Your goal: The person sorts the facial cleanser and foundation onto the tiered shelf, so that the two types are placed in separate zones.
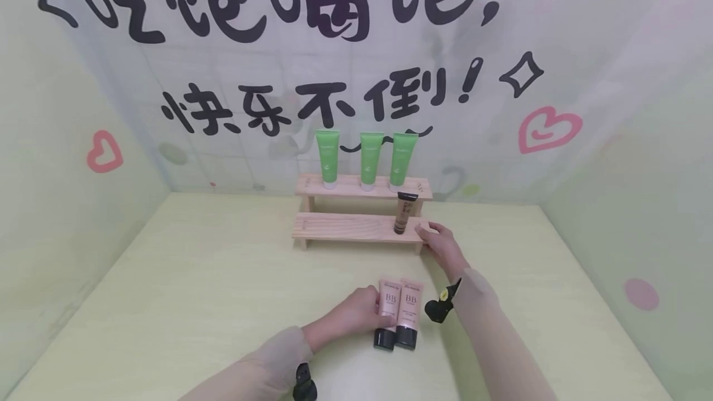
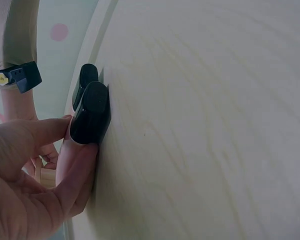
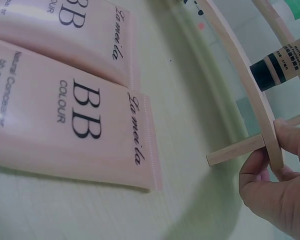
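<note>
My left hand (image 1: 355, 313) grips a pink BB cream tube (image 1: 389, 294) that lies on the table, thumb across it near the black cap (image 2: 92, 107). Right beside it lies a second pink BB cream tube (image 1: 411, 307), its black cap also toward me. At the right end of the two-tier wooden display rack (image 1: 345, 226), my right hand (image 1: 444, 246) pinches the lower shelf board, thumb above and fingers beneath. Close to that hand, a small brown foundation tube (image 1: 405, 212) with a black cap stands upright on the lower shelf.
Three green tubes (image 1: 370, 159) stand on white caps along the upper shelf (image 1: 312, 186). The rack sits near the back of the pale table (image 1: 223, 277), before a wall with black lettering (image 1: 323, 104). Side walls (image 1: 624, 203) flank the table.
</note>
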Demonstrator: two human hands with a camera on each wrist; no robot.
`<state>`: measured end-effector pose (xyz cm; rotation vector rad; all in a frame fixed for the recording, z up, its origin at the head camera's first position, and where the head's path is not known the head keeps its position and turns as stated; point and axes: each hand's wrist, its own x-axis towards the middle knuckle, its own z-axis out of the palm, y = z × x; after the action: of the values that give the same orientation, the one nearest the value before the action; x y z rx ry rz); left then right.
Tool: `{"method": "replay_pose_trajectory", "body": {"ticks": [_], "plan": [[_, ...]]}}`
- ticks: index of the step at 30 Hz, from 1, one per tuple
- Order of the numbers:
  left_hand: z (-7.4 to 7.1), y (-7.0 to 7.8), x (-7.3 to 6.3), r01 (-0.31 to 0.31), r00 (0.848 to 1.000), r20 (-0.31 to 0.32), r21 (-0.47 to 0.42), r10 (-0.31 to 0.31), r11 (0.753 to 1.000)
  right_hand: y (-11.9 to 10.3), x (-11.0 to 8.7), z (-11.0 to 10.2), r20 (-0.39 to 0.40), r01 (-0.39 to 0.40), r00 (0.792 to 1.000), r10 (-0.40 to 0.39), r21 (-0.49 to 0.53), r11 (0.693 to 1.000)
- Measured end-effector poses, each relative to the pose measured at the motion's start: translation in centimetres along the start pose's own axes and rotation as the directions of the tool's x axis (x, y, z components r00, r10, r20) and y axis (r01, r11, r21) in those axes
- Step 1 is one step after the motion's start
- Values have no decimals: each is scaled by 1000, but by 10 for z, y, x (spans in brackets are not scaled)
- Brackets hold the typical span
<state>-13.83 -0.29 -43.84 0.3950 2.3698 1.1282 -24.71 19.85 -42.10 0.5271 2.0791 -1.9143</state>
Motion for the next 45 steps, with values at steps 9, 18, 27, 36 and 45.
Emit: {"method": "replay_pose_trajectory", "body": {"ticks": [9, 18, 27, 36, 45], "plan": [[-5, 2, 5, 0, 1000, 24, 7, 0, 1000, -7, 4, -1, 14, -2, 1000, 3, -24, 1000], [-3, -2, 4, -3, 999, 32, -41, 4, 999, -5, 4, -3, 7, -6, 1000, 6, -46, 999], [1, -2, -2, -9, 1000, 20, -73, 10, 997, -2, 4, -5, -40, 31, 998, -39, -170, 985], [3, -2, -2, -16, 1000, -1, -70, 16, 997, -5, -1, -2, -36, 96, 993, -115, -337, 937], [3, -4, -5, -3, 1000, -26, -86, 0, 996, -8, -3, -2, -30, 94, 993, -113, -365, 926]]}}
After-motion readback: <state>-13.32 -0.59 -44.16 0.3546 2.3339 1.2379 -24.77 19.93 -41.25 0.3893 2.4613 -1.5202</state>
